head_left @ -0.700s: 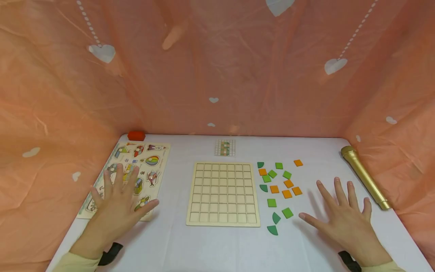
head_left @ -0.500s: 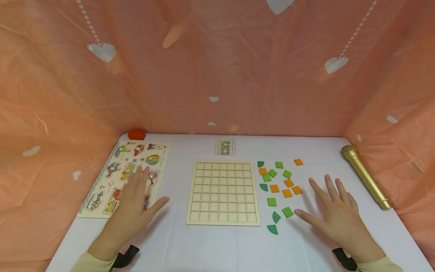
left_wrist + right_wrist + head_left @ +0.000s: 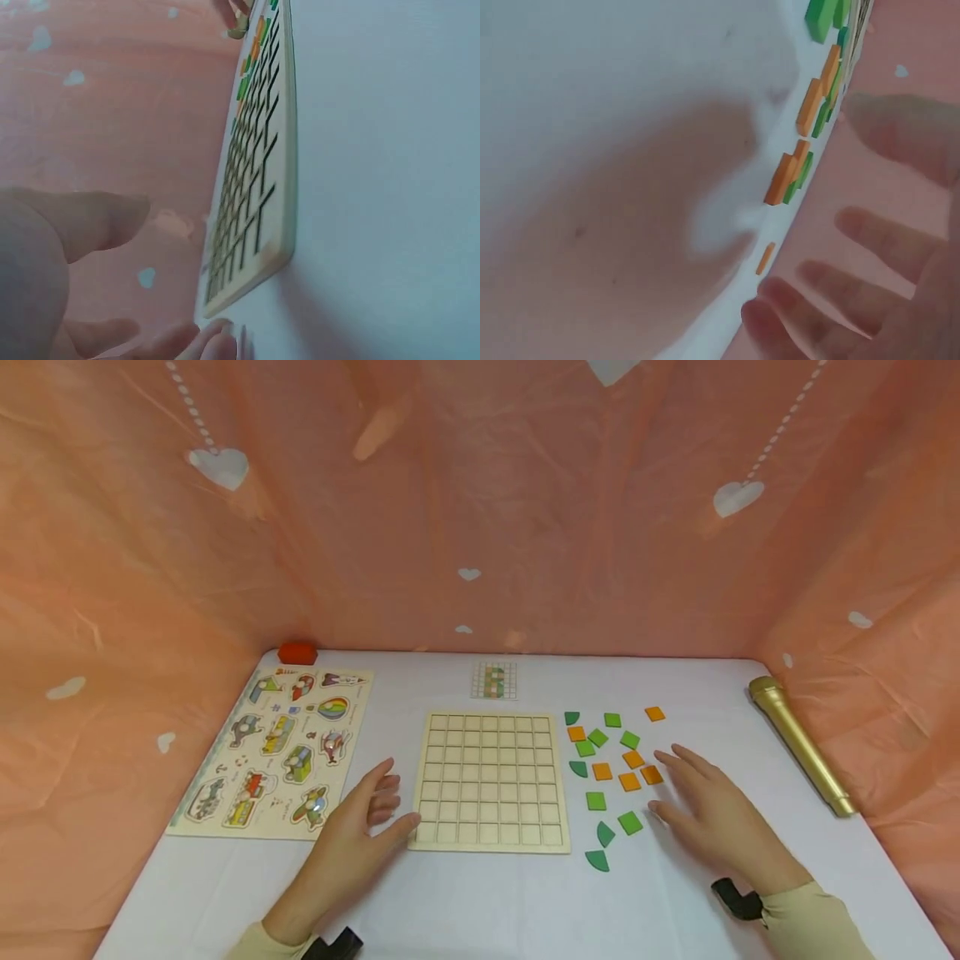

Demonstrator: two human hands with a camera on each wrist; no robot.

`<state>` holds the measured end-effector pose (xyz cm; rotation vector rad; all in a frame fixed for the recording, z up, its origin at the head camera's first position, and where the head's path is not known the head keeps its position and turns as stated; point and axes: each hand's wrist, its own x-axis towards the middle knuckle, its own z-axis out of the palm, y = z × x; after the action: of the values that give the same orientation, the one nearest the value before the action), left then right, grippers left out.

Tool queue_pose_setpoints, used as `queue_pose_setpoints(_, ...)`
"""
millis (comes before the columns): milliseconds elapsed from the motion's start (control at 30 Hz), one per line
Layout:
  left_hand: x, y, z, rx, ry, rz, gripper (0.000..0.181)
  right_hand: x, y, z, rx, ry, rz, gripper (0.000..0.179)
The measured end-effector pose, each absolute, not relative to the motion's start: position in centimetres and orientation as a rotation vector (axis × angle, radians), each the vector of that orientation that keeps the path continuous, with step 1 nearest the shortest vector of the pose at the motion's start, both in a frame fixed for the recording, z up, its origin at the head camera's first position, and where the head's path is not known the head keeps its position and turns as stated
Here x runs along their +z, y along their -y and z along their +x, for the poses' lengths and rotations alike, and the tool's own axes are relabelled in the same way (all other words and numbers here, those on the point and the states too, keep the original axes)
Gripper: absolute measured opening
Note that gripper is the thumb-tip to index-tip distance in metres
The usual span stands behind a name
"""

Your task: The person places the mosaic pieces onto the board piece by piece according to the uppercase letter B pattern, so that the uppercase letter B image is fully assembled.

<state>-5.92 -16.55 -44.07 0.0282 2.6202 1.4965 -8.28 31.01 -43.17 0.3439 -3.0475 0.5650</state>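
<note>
In the head view a pale wooden grid board (image 3: pixel 491 783) lies mid-table. My left hand (image 3: pixel 356 831) is at its left edge, thumb tip right by the lower left corner, fingers loosely bent and holding nothing. My right hand (image 3: pixel 716 814) hovers with relaxed fingers beside the loose tiles, its fingertips near an orange square tile (image 3: pixel 651 774) and a green square tile (image 3: pixel 630 822). Dark green quarter-circle tiles (image 3: pixel 597 860) lie closer to the board. The left wrist view shows the grid board (image 3: pixel 251 180) edge-on, past the left thumb (image 3: pixel 97 225).
A picture puzzle board (image 3: pixel 273 752) lies on the left, with a red block (image 3: pixel 297 653) behind it. A small pattern card (image 3: pixel 494 681) sits beyond the grid board. On the right rests a gold microphone (image 3: pixel 802 747). Patterned orange cloth (image 3: pixel 480 510) walls the table's back and sides.
My left hand has moved right, off the picture puzzle to the grid board's edge, and turned thumb-up. My right hand has shifted left toward the tiles, its fingers drawing closer together.
</note>
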Motion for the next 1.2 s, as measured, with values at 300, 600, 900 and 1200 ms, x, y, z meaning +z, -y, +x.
queue_pose_setpoints(300,-45.7,16.2,-6.8,1.584,-2.513,-0.061,0.078,-43.7,-30.9,-10.2,0.574,3.08,0.383,0.048)
queue_pose_setpoints(600,-46.4,16.2,-6.9,1.509,-2.61,-0.045,0.066,-43.7,-30.9,-11.2,0.527,3.095,0.391,0.036)
queue_pose_setpoints(900,-46.4,15.6,-7.1,1.4,-2.693,-0.066,0.056,-43.7,-31.2,-11.8,0.528,3.074,0.426,0.027)
queue_pose_setpoints(1200,-46.3,15.4,-7.0,1.367,-2.734,-0.055,0.051,-43.6,-31.2,-11.8,0.51,3.092,0.392,0.019)
